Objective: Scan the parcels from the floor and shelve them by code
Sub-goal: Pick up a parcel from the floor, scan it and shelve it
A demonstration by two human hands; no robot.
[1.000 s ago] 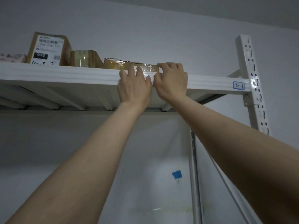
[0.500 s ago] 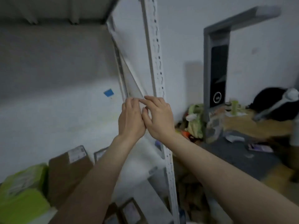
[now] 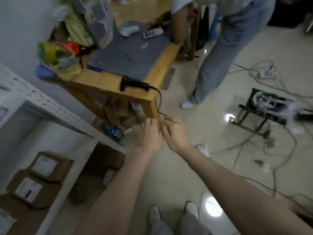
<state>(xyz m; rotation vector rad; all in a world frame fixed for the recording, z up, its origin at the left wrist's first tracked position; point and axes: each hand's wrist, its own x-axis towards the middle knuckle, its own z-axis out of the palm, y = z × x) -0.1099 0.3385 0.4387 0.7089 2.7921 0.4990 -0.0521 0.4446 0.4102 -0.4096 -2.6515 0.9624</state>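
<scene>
Now your left hand (image 3: 149, 135) and right hand (image 3: 176, 134) hang empty, fingers loosely curled, just below the worktop (image 3: 105, 80) corner, where the barcode scanner (image 3: 135, 84) lies along the edge, handle nearer your right.

scanner (image 3: 133, 84) black | table (image 3: 105, 80) yellow-brown | mat (image 3: 130, 53) grey | parcels (image 3: 62, 168) brown, labels (image 3: 43, 164) white | rack (image 3: 67, 118) white

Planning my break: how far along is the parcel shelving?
Done: labelled parcels sit on the white shelf. In hand: nothing; left hand and right hand are empty, scanner lying on the table. Left: unclear; cardboard under the table may be more parcels.
</scene>
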